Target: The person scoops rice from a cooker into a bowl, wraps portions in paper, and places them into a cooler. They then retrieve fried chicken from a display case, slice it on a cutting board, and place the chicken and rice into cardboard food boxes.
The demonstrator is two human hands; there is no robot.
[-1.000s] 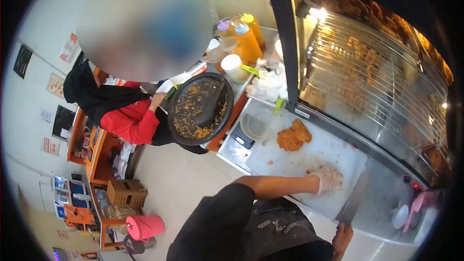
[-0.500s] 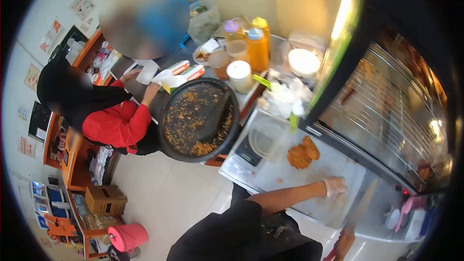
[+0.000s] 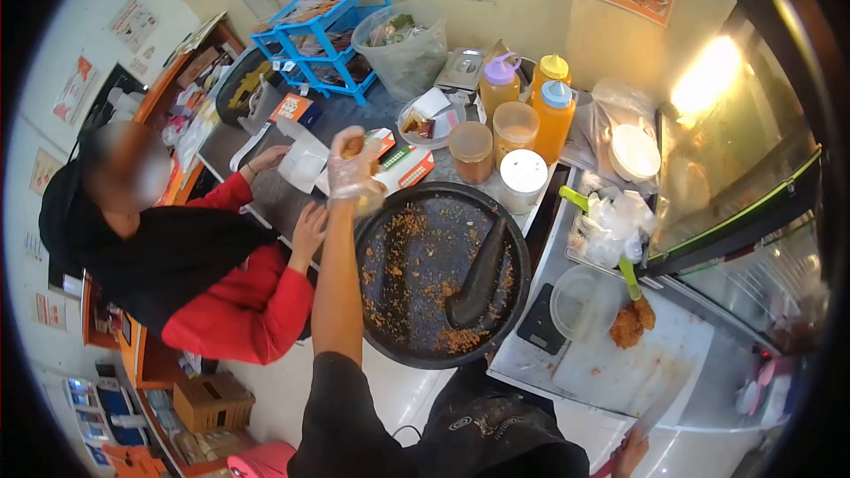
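Note:
My left hand [image 3: 348,173], in a clear plastic glove, is raised over the far left edge of the black stone mortar [image 3: 416,270] and holds a piece of brown fried food [image 3: 352,149]. Beside it are an open white paper [image 3: 304,162] and a white, green and orange box [image 3: 405,168]. At the lower right, my right hand [image 3: 632,453] is closed around the handle of a large knife [image 3: 660,407], blade toward the board. Another fried piece [image 3: 630,324] lies on the white cutting board [image 3: 602,376], next to a clear round tub [image 3: 584,301].
A co-worker in red [image 3: 239,301] stands at the left, both hands near the paper. Sauce bottles [image 3: 553,119], a lidded jar [image 3: 522,179] and blue trays [image 3: 328,35] line the back. A glass display case [image 3: 744,212] stands at the right.
My left hand has moved from the cutting board to above the mortar's left edge, now holding fried food. The view has turned left. My right hand still holds the knife.

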